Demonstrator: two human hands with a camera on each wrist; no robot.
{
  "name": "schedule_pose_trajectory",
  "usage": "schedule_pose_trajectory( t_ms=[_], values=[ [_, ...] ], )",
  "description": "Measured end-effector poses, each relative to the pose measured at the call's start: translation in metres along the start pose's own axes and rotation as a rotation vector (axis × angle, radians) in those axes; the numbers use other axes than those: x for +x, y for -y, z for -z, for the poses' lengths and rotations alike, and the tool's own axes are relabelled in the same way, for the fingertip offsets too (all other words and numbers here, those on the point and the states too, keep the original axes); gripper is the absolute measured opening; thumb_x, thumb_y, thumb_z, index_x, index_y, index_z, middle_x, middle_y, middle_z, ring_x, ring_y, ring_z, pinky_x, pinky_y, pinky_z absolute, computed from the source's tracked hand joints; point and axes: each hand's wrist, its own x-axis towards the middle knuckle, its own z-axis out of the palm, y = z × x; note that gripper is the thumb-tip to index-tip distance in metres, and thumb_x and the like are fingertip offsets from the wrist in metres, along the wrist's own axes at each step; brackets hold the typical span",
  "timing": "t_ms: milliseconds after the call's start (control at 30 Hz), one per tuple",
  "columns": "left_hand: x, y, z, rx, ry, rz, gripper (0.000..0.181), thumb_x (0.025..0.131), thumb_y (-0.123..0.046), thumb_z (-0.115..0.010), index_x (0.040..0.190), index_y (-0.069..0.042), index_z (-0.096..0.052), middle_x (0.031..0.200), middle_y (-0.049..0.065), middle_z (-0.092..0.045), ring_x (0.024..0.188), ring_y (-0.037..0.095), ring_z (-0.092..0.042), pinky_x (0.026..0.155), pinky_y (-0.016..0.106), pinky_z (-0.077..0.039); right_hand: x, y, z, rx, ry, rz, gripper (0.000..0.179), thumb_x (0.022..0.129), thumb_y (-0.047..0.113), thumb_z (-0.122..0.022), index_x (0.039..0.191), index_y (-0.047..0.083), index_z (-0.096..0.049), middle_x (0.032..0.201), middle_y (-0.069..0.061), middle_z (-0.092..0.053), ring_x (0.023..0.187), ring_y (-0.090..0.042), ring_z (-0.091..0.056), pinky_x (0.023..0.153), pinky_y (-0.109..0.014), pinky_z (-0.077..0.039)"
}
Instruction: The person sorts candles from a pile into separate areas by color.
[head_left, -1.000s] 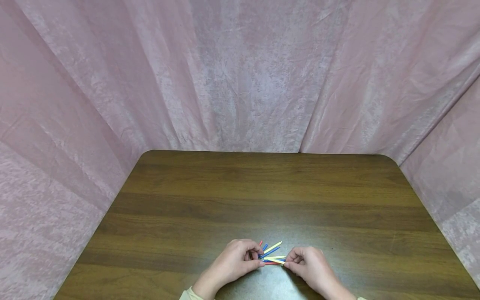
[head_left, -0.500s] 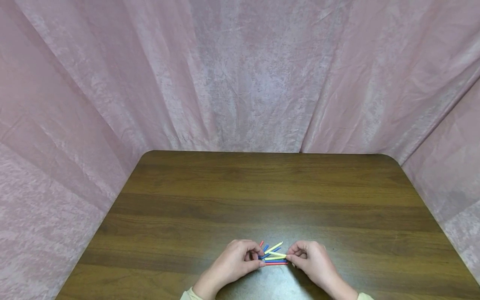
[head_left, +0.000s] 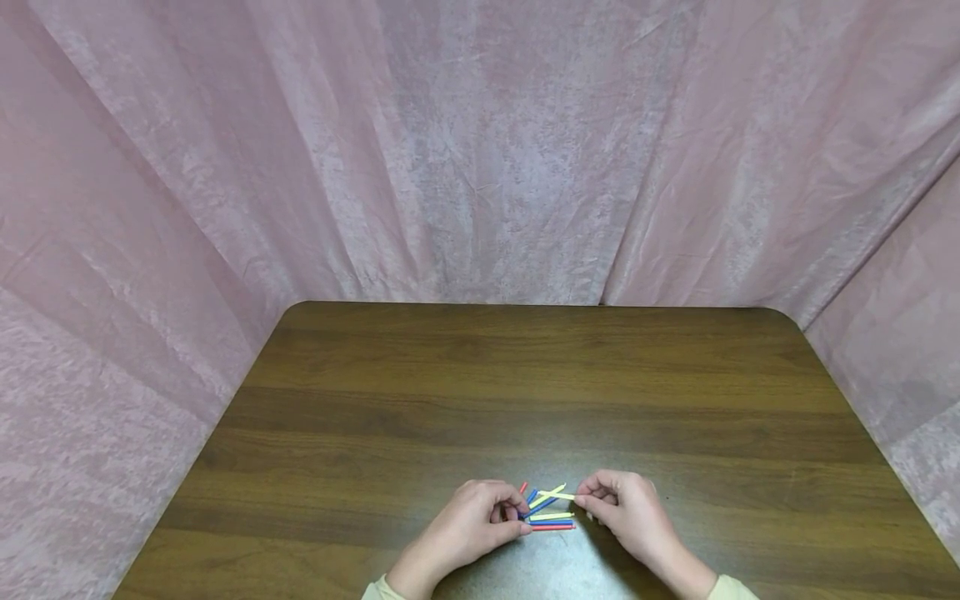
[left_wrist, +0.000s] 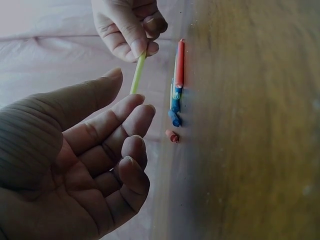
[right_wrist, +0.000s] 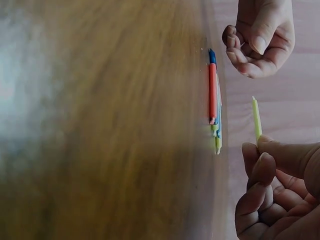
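My right hand (head_left: 624, 510) pinches one end of a thin yellow candle (right_wrist: 257, 119) between thumb and fingertips. Both wrist views show this candle raised off the table, its free end pointing toward my left hand (head_left: 474, 521). That hand holds nothing; its fingers are loosely bent and its thumb stands apart in the left wrist view. Beside its fingertips lies a small group of similar candles: a red candle (head_left: 553, 527) nearest me, then a blue and a yellow candle (head_left: 552, 516) alongside. Several others fan out behind, their left ends partly hidden by the left hand.
The candles lie near the front of a brown wood-grain table (head_left: 480, 383) with rounded far corners. Pink curtains (head_left: 510, 167) hang behind it and at both sides. Light sleeves (head_left: 381, 590) cover the wrists.
My right hand has drawn the yellow candle up and away from the near candles, toward the far side. The left hand has stayed in place.
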Motion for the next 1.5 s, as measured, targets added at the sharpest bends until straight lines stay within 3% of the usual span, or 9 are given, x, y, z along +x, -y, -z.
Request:
schedule_pose_trajectory(
  t_ms=[567, 1500],
  values=[
    [0.000, 0.000, 0.000, 0.007, -0.012, -0.010, 0.013, 0.080, -0.018, -0.078, 0.086, -0.011, -0.069, 0.071, -0.018, -0.055, 0.058, -0.008, -0.046, 0.054, 0.014, -0.040, 0.013, 0.002, 0.001, -0.059, -0.021, -0.011, 0.010, 0.079, 0.007, -0.076, 0.077, 0.015, -0.071, 0.066, 0.008, -0.062, 0.055, -0.001, -0.049, 0.053, -0.021, -0.043],
    [0.000, -0.001, 0.000, -0.010, -0.012, -0.007, 0.012, 0.080, -0.018, -0.079, 0.085, -0.011, -0.070, 0.070, -0.018, -0.055, 0.055, -0.007, -0.045, 0.051, 0.014, -0.040, 0.035, -0.001, 0.002, -0.077, 0.017, 0.001, 0.009, 0.081, 0.008, -0.077, 0.077, 0.013, -0.071, 0.063, 0.007, -0.062, 0.053, -0.002, -0.051, 0.050, -0.022, -0.042]
  ],
)
